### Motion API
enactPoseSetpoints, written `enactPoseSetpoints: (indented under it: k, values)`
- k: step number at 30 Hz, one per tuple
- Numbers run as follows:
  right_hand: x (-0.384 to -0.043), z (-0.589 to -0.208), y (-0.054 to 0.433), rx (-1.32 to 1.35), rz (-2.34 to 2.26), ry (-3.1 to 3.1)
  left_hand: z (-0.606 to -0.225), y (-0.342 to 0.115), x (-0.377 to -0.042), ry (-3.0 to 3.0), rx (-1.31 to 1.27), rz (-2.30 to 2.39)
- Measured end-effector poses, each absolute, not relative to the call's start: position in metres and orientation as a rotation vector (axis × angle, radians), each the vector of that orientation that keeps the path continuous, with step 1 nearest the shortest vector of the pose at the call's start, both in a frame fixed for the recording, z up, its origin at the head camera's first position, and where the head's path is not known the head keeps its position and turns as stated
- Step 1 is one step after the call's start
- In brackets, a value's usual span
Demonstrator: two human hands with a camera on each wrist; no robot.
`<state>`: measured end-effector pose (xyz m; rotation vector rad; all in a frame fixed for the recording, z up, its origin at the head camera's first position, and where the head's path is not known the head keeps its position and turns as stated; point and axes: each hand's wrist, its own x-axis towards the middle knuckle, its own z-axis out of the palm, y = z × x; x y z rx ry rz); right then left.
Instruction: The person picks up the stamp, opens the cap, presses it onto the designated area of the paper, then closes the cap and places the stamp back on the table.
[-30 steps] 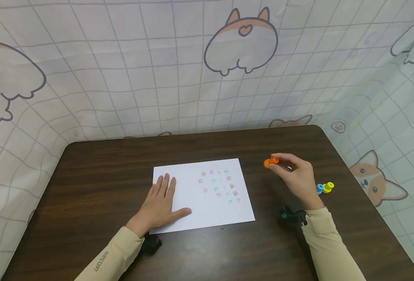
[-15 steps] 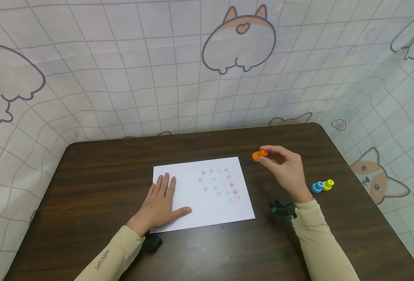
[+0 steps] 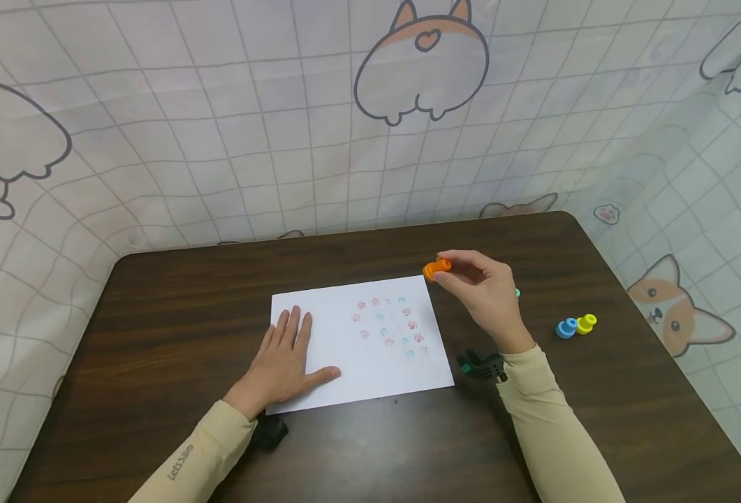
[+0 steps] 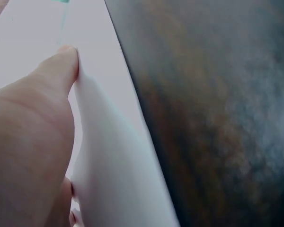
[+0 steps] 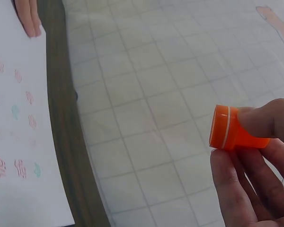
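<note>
An orange stamp (image 3: pixel 436 268) is pinched between the thumb and fingers of my right hand (image 3: pixel 480 293), held at the far right corner of the white paper (image 3: pixel 332 363). The right wrist view shows the orange stamp (image 5: pixel 232 127) tilted on its side, a pale ring running round it. My left hand (image 3: pixel 285 363) lies flat on the left part of the paper with fingers spread. In the left wrist view its thumb (image 4: pixel 57 71) presses the sheet near the edge. Small red and teal stamped prints (image 3: pixel 389 341) cover the paper's right half.
A blue stamp (image 3: pixel 566 328) and a yellow stamp (image 3: pixel 587 323) stand side by side on the dark wooden table (image 3: pixel 175 314), right of my right hand. A bit of a teal thing (image 3: pixel 517 293) shows behind that hand. A patterned cloth (image 3: pixel 251 140) hangs beyond the table's far edge.
My right hand has moved left with the orange stamp, from over the table's right side to the paper's corner, uncovering the blue stamp. The left hand has stayed in place.
</note>
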<state>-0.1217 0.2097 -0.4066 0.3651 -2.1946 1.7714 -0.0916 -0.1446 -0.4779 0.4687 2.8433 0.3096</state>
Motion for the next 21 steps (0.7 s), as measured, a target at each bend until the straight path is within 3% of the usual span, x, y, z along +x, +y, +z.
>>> enactPoseSetpoints:
  k: [21]
  values:
    - [-0.119,-0.411,0.196,0.431,1.829,-2.24,-0.467,-0.142,-0.098,2.912,0.459,0.449]
